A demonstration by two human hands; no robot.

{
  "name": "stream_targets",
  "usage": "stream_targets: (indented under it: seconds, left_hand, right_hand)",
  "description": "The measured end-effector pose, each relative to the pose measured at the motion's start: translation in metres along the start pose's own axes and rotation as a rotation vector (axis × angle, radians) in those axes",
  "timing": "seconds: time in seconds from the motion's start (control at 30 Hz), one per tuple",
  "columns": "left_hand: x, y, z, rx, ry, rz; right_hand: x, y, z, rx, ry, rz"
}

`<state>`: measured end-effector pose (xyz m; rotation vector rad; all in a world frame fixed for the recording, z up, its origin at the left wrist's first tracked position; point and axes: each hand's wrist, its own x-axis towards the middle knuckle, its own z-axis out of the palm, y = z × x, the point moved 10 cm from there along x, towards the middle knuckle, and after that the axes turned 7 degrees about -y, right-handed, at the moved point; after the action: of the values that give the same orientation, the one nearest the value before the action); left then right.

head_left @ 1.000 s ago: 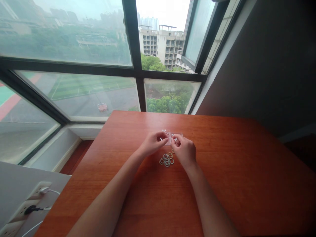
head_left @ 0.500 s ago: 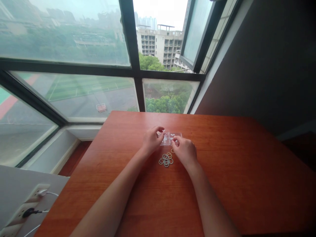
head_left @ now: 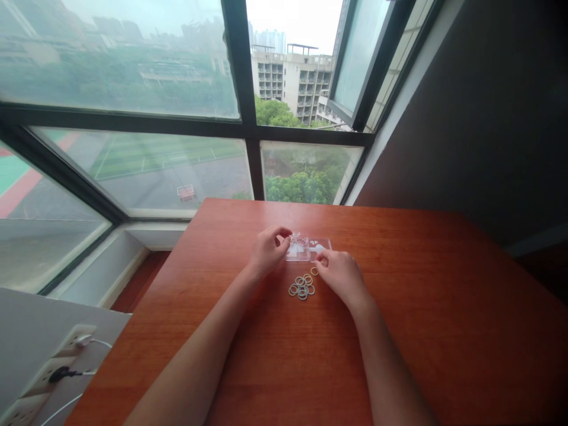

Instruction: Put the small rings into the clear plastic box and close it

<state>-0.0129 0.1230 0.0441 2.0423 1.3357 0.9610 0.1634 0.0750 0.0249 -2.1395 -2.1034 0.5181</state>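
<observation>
Head view, single entry.

Item 1: small clear plastic box [head_left: 307, 248], lying flat on the red-brown wooden surface [head_left: 444, 307], long axis running left to right across the person's front. Pale rings seem to show inside its left part; the contents are too small to tell further.

Item 2: left hand [head_left: 266, 254], at the box's left end, fingers curled and pinched narrow at that edge. Whether it grips the box itself or something small at it cannot be told.

Item 3: right hand [head_left: 339, 275], at the box's near right corner, fingertips touching or just short of the edge; fingers bent close together, nothing visibly held.

Item 4: loose cluster of small rings [head_left: 302, 286], on the surface between the two hands, just nearer the person than the box. The right hand is the nearer of the two; one ring lies just beside its fingertips. Nothing stands between hand and rings.

Item 5: surroundings. Dark-framed window [head_left: 239, 118] beyond the far edge; power strip [head_left: 48, 370] with plugged cables at lower left, well apart from the hands.
</observation>
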Motion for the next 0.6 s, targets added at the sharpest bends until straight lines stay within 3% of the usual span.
stream_targets:
  seconds: [0.23, 0.6]
  left_hand:
    - [0.0, -0.001, -0.007, -0.015, -0.018, -0.023]
    - [-0.001, -0.002, -0.002, -0.028, -0.061, -0.007]
  right_hand:
    - [0.002, 0.003, 0.009, 0.007, -0.068, -0.02]
    - [0.0, -0.014, 0.019, 0.129, -0.093, -0.177]
